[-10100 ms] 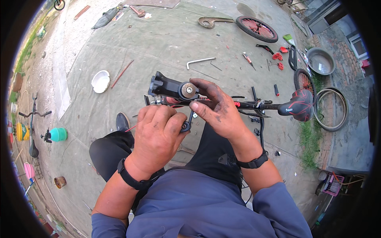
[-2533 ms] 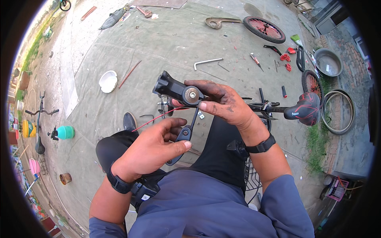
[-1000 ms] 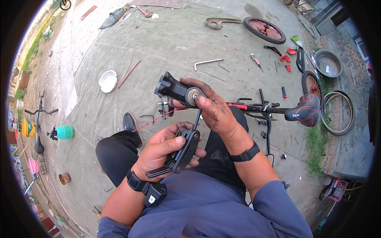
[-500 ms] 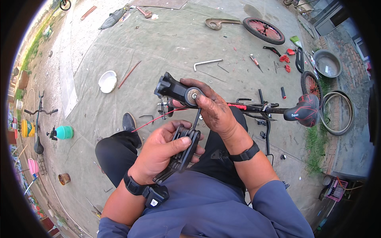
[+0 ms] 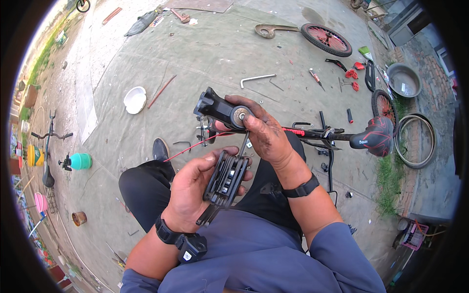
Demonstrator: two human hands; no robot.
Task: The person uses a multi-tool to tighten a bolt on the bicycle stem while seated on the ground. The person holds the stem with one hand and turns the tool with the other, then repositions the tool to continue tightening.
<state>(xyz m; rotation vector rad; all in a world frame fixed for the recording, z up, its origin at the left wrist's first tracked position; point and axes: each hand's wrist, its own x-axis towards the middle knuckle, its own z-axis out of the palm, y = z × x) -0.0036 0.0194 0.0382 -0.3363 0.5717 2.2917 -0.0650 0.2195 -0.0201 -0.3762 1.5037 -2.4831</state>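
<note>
My left hand [image 5: 186, 195] cradles a black folding multi-tool [image 5: 225, 179], its fingers curled behind the body and its thumb along the side. One slim hex key [image 5: 244, 143] is swung out of it and reaches up to the black bicycle stem [image 5: 219, 108]. That stem is gripped by my right hand [image 5: 267, 139], with the thumb close to a round washer and bolt [image 5: 241, 116] at its end. Whether the key's tip sits in a bolt is hidden by the hand and stem. Beyond lies a bicycle frame [image 5: 298, 132] with a black and red saddle [image 5: 373, 139].
Around me on the ground are a white bowl [image 5: 135, 100], a large hex key [image 5: 257, 79], a screwdriver [image 5: 316, 78], a red-rimmed wheel [image 5: 326, 40] and a red stick [image 5: 161, 92]. A grey basin [image 5: 403, 80] and tyre [image 5: 416, 140] lie at the right.
The multi-tool has turned in my left hand, so its folded inner tools now show. My left thumb has shifted from its face to its upper side. The right hand keeps its hold.
</note>
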